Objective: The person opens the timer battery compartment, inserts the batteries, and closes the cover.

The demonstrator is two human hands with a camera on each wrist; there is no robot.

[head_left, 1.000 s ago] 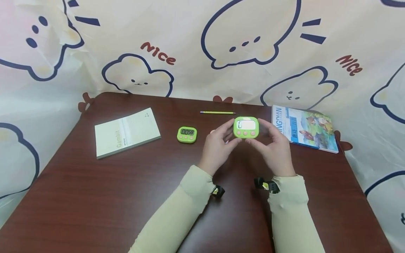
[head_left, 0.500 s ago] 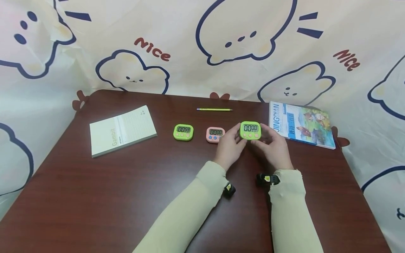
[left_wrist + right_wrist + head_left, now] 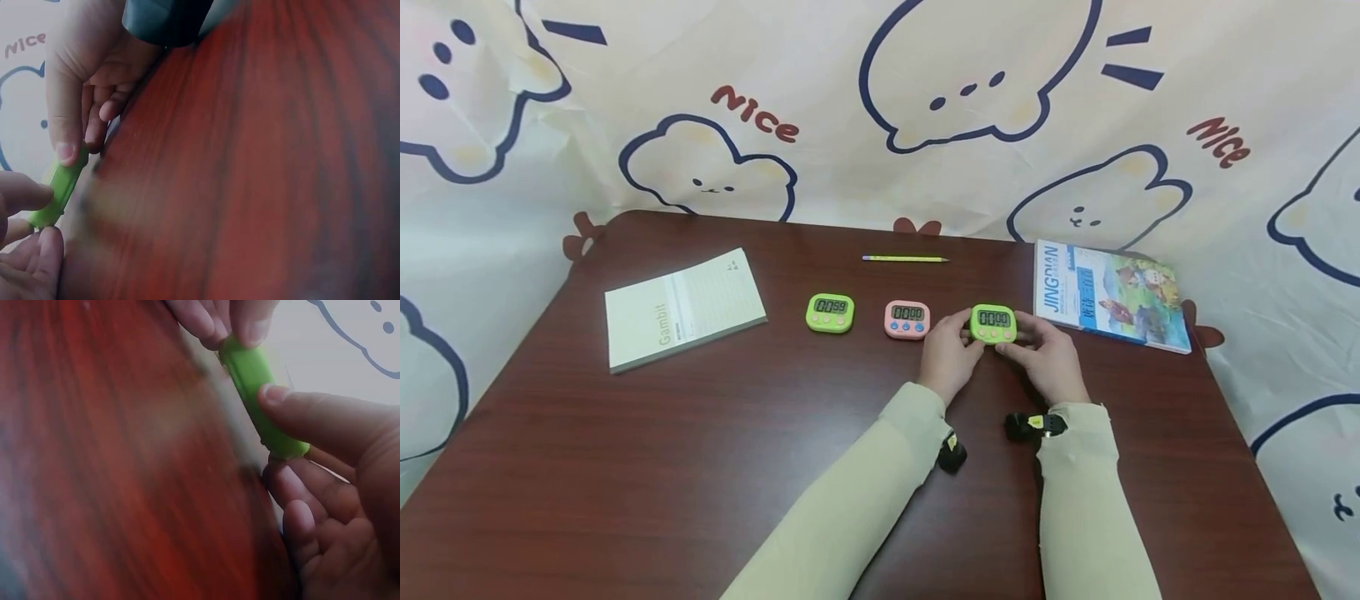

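Green timer pinched between both hands, at or just above the table (contact not clear), near the right end of a row of three. Left hand on its left edge, fingers curled and gripping; right hand on its right edge, fingers curled round it too. Just left, a pink timer, then a second green timer. Farther left, a Gambit notepad; behind the row, a yellow pencil; beside the held timer on the right, an illustrated book.
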